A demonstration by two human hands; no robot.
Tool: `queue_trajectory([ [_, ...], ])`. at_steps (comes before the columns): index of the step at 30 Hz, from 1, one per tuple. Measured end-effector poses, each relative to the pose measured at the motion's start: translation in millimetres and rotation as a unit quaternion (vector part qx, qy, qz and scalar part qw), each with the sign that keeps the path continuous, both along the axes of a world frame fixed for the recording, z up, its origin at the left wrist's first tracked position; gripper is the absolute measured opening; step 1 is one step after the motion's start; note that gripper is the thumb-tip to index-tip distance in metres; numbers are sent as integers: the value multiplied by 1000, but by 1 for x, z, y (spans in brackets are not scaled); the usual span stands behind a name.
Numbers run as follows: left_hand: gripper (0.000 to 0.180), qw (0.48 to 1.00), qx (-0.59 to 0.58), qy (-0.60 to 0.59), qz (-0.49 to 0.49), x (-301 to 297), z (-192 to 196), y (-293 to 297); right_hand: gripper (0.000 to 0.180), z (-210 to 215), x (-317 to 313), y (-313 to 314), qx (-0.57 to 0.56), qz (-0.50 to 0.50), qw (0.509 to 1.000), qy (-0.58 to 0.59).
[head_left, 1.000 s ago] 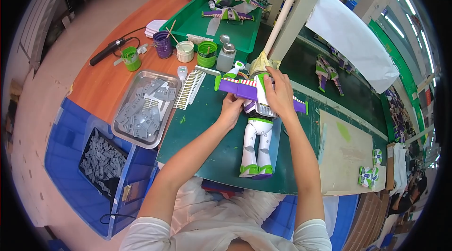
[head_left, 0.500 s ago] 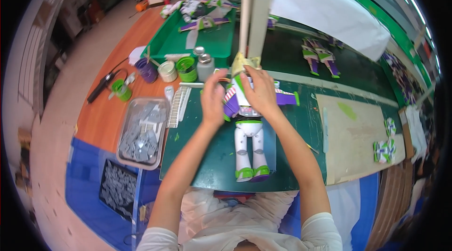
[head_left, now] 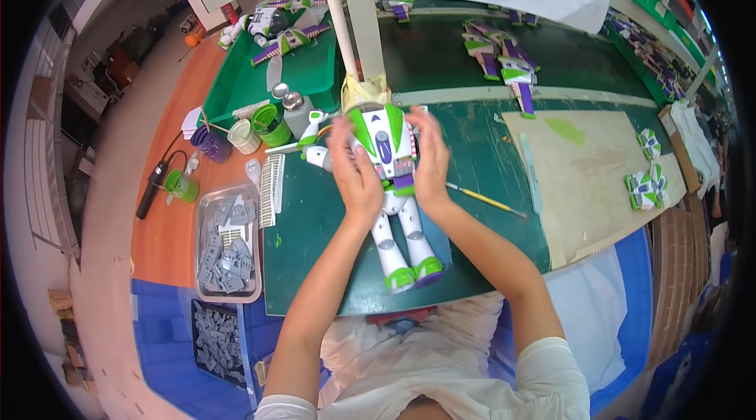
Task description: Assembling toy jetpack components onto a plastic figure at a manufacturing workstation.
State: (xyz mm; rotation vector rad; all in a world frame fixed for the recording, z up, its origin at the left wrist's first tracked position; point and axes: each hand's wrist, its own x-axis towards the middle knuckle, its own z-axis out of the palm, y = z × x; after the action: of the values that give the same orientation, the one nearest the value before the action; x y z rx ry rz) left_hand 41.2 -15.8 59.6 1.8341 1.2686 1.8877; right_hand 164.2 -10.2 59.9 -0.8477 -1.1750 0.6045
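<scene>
A toy astronaut figure [head_left: 382,144] in white, green and purple lies chest up on the green work mat [head_left: 307,262], its legs toward me. My left hand [head_left: 356,176] is cupped along the left side of the torso. My right hand [head_left: 431,159] is curved around the other side, so the body sits between my two palms. Motion blurs the fingers a little. The toy's white arm [head_left: 317,154] sticks out beyond my left hand. Its head is not visible; beyond the shoulders is a yellowish wrapped post base [head_left: 364,93].
A yellow-handled brush [head_left: 488,199] lies right of the toy. On the left are paint pots [head_left: 272,127], a metal-capped bottle [head_left: 297,114], a tray [head_left: 256,262] of grey parts and a green bin [head_left: 315,89] of toy pieces. Wing parts [head_left: 516,77] rest on the dark belt.
My right hand has moved off the chest to the toy's right side. The purple wings spread out earlier no longer show. The toy is tilted, and the head view has shifted.
</scene>
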Motion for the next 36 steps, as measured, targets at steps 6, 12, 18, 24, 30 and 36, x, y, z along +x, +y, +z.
queue_trajectory([
  [6, 52, 976, -178, 68, 102, -8, -16, -15, 42, 9, -7, -2, -207, 94, 925, 305],
  [12, 75, 953, -172, -154, -197, 17, 48, -88, 41, 32, 23, -92, -154, 193, 926, 285],
  [18, 77, 903, -230, -193, -308, 67, 42, -112, 46, 25, 76, -152, -115, 121, 946, 277],
  [24, 79, 914, -223, -147, -306, 104, 35, -148, 43, 15, 78, -170, -61, -55, 959, 272],
  [30, 78, 888, -264, -134, -351, 143, 23, -169, 45, 9, 125, -195, -124, -131, 977, 114],
  [36, 87, 791, -267, -3, -550, 196, 17, -214, 45, -23, 193, -278, -165, -225, 933, 228],
])
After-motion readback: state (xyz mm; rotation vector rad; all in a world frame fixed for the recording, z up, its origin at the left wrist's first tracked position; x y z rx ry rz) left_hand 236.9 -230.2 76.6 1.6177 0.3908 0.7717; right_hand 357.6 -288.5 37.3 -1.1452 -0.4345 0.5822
